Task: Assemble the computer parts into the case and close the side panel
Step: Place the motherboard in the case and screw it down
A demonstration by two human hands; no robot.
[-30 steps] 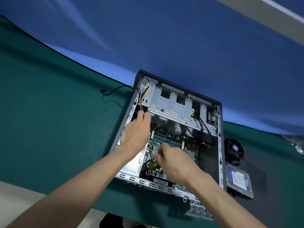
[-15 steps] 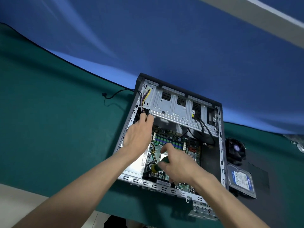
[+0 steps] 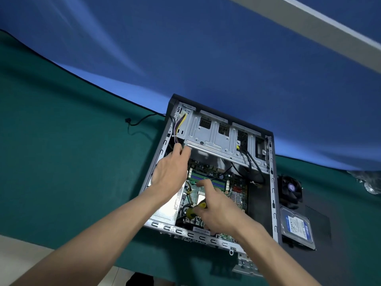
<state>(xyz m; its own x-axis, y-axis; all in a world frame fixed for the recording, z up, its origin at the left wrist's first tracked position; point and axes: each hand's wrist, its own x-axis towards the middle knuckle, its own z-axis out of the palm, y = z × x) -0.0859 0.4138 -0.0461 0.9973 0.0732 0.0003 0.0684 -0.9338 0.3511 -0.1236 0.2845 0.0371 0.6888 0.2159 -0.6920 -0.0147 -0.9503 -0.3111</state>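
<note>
An open grey metal computer case lies on its side on a green cloth-covered table. Inside it, a silver perforated drive cage sits at the far end, with a green motherboard nearer the person. Just right of the case, a black square cooling fan lies behind a silver hard drive with a blue label, both on a flat black side panel. A thin black cable trails left from the case's far corner.

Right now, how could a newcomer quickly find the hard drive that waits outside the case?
Start at the open grey computer case on the green cloth. On its right lies a dark flat panel with two parts on it. The silver hard drive is the nearer, blue-labelled one; the black cooling fan lies behind it.
</note>
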